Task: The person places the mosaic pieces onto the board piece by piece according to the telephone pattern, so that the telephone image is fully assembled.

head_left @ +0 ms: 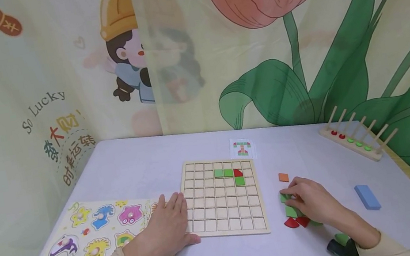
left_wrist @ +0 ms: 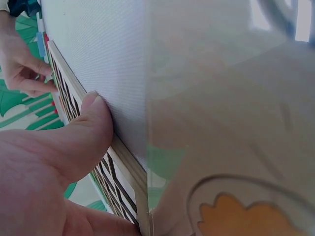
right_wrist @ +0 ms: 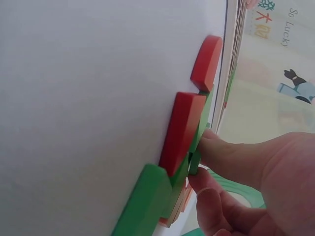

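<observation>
My left hand (head_left: 169, 221) lies with straight fingers along the left edge of a wooden grid board (head_left: 217, 204). In the left wrist view the thumb (left_wrist: 96, 120) touches the board's rim. Green squares (head_left: 228, 173) and one red quarter-round piece (head_left: 238, 172) sit in cells of its upper part. Right of the board, my right hand (head_left: 311, 200) pinches a green block (right_wrist: 195, 163) between thumb and fingers, at a small pile. Around it lie other green blocks (head_left: 290, 211), red quarter-round pieces (head_left: 291, 222) and, just behind, an orange square (head_left: 283, 177).
A pattern card (head_left: 242, 149) lies behind the board. Left of it, partly under my left arm, is a sea-animal knob puzzle (head_left: 72, 229). A wooden peg rack (head_left: 352, 140) with beads stands at the back right, and a blue block (head_left: 367, 197) lies near the right edge.
</observation>
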Action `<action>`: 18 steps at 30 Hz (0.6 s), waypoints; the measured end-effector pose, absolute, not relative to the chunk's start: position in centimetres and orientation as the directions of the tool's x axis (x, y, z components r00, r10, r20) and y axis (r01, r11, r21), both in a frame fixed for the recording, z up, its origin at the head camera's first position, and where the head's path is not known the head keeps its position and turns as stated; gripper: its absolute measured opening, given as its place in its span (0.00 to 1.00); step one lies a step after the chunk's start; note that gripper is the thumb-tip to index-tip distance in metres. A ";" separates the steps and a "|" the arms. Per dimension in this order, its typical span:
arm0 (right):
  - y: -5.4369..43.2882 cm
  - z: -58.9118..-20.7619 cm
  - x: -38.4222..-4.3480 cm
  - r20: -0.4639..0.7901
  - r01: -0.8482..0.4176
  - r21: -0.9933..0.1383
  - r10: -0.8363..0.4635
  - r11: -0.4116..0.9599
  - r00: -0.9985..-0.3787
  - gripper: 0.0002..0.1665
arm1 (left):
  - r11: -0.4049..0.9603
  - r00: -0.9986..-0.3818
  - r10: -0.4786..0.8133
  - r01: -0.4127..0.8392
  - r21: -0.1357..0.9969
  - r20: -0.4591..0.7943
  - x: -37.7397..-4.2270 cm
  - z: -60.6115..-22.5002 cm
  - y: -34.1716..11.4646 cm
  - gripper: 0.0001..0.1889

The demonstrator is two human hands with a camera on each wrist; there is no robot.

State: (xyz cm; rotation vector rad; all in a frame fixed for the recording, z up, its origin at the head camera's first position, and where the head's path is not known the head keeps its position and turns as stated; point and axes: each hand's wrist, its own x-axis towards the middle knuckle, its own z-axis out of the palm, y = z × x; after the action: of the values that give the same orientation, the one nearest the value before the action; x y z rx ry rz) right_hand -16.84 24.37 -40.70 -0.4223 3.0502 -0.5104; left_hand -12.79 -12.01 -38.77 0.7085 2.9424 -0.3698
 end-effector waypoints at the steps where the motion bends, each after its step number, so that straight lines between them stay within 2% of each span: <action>1: 24.4 -40.7 -16.9 0.026 -0.261 -0.326 -0.267 0.909 -0.963 0.21 | 0.863 -0.888 0.436 0.458 -0.211 -0.145 -12.8 -38.8 -12.0 0.50; 9: 23.8 -40.3 -17.3 0.057 -0.283 -0.371 -0.283 0.884 -0.957 0.23 | 0.861 -0.890 0.435 0.456 -0.224 -0.137 -12.8 -38.8 -12.0 0.51; 18: 21.1 -39.8 -18.7 0.082 -0.327 -0.423 -0.323 0.845 -0.943 0.22 | 0.863 -0.893 0.422 0.449 -0.232 -0.157 -12.8 -38.8 -12.0 0.51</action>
State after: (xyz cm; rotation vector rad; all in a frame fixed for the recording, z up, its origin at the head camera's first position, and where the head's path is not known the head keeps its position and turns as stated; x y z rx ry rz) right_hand -18.66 21.11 -39.78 -0.5329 3.0252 -0.6952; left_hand -12.80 -11.98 -38.75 0.6877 2.9346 -0.4023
